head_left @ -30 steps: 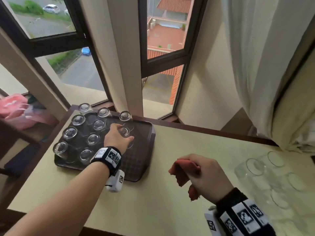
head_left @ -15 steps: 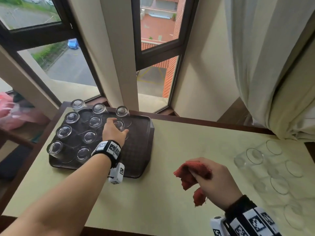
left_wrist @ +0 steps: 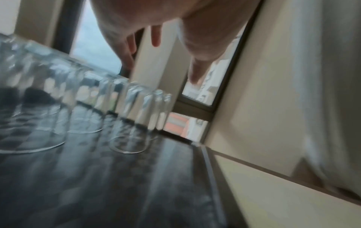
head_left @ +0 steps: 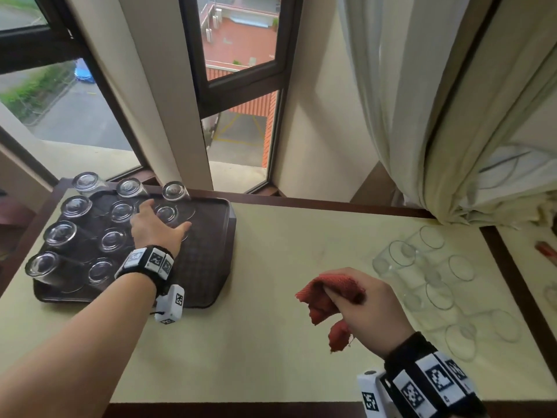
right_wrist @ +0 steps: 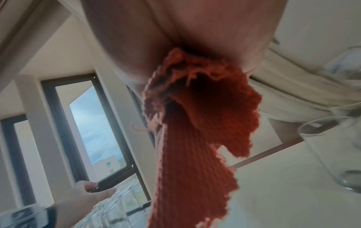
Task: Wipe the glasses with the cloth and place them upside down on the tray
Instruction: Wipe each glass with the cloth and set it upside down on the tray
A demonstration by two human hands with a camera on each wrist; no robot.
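Note:
A dark brown tray sits at the table's left and carries several clear glasses standing upside down. My left hand hovers over the tray's back right part, fingers spread and holding nothing; the nearest upturned glass stands free beside its fingers. In the left wrist view the hand is open above the row of glasses. My right hand grips a crumpled red cloth above the table; the cloth hangs from the fist. Several upright glasses stand at the right.
The cream table has a dark wooden rim. Window frames and a pillar rise behind the tray. A pale curtain hangs down to the table's back right corner. A small red object lies at the far right edge.
My left hand has let go of the upturned glass on the tray and spread its fingers. The right hand has stayed closed round the cloth and shifted a little to the right.

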